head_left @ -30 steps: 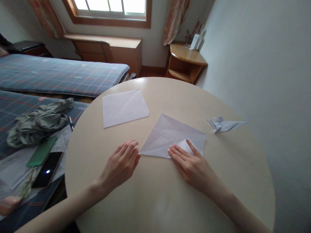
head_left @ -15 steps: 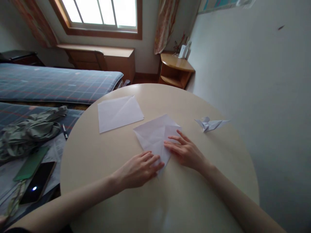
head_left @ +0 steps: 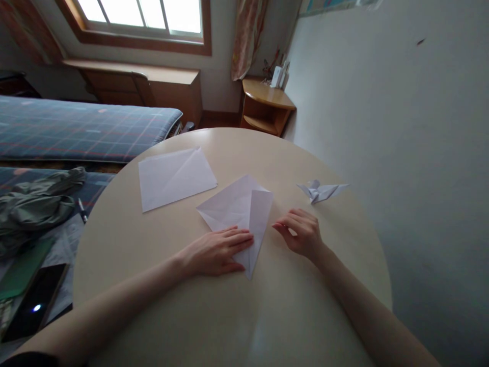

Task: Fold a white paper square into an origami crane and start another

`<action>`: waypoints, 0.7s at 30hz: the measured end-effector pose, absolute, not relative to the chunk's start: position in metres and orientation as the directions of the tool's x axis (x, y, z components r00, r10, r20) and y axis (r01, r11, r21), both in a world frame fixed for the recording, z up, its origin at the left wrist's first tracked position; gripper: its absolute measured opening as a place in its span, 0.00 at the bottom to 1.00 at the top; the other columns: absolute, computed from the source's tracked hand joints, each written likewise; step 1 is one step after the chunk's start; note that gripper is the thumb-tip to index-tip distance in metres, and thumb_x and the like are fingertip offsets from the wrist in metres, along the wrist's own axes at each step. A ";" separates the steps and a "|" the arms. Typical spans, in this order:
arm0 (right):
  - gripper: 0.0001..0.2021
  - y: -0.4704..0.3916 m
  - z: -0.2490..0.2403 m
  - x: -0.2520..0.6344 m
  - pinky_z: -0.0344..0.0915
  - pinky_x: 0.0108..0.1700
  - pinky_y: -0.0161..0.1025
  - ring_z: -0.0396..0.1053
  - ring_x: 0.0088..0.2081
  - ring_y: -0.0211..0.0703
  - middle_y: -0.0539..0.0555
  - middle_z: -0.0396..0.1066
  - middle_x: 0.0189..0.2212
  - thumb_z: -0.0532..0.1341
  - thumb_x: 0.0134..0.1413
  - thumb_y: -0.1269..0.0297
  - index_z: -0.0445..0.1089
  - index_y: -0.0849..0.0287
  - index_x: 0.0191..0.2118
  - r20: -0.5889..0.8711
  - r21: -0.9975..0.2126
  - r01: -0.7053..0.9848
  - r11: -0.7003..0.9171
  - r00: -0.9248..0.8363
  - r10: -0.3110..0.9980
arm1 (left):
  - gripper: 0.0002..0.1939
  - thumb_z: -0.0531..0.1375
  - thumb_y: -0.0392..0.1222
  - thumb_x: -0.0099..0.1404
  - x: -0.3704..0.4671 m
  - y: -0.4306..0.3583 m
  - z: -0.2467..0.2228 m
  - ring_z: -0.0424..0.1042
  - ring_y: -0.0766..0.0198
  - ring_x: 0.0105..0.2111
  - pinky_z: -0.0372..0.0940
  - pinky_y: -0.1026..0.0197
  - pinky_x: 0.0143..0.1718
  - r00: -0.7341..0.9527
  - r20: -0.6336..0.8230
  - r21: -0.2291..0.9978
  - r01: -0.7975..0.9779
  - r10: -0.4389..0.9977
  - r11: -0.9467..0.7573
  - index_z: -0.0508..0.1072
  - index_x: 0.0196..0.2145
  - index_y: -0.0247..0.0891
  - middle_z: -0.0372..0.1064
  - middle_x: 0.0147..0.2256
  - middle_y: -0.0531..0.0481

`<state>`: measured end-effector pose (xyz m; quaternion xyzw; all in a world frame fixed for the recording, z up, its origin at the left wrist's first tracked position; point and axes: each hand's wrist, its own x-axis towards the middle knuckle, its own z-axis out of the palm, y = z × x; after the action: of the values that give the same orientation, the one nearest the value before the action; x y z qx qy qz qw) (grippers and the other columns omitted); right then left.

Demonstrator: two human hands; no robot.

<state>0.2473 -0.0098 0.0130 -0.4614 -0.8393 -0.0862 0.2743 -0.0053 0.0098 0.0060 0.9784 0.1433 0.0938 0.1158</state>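
A white sheet of paper (head_left: 225,204) lies on the round table, its right side folded inward as a flap (head_left: 260,214) and its narrow point toward me. My left hand (head_left: 221,250) rests flat on the lower part of the sheet, fingers stretched out, fingertips on the flap. My right hand (head_left: 300,229) is just right of the sheet, apart from it; its fingers are curled and pinched together, with nothing visible in them. Beyond that hand sits a folded white paper crane (head_left: 323,192).
White paper sheets (head_left: 175,178) lie at the table's (head_left: 305,316) back left. To the left are a phone (head_left: 36,300), a green flat item (head_left: 25,267), a pen (head_left: 82,210) and a crumpled grey-green cloth (head_left: 42,199). A white wall (head_left: 362,112) rises at the right.
My right hand has come off the paper to the right, its fingers curling. My left hand has moved up and flattened onto the flap. The whole view has shifted slightly.
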 end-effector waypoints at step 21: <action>0.17 -0.010 0.007 0.246 0.50 0.25 0.32 0.60 0.20 0.35 0.50 0.65 0.17 0.52 0.58 0.61 0.62 0.59 0.20 0.183 -0.329 0.800 0.501 -0.466 0.865 | 0.21 0.45 0.39 0.70 -0.010 0.018 0.008 0.52 0.62 0.60 0.41 0.54 0.63 0.942 0.154 0.399 0.217 0.299 -0.891 0.56 0.59 0.38 0.57 0.58 0.50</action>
<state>0.2458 -0.0104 0.0073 -0.4896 -0.8506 0.0986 0.1646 -0.0095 0.0181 0.0083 0.9665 0.1335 0.1061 0.1917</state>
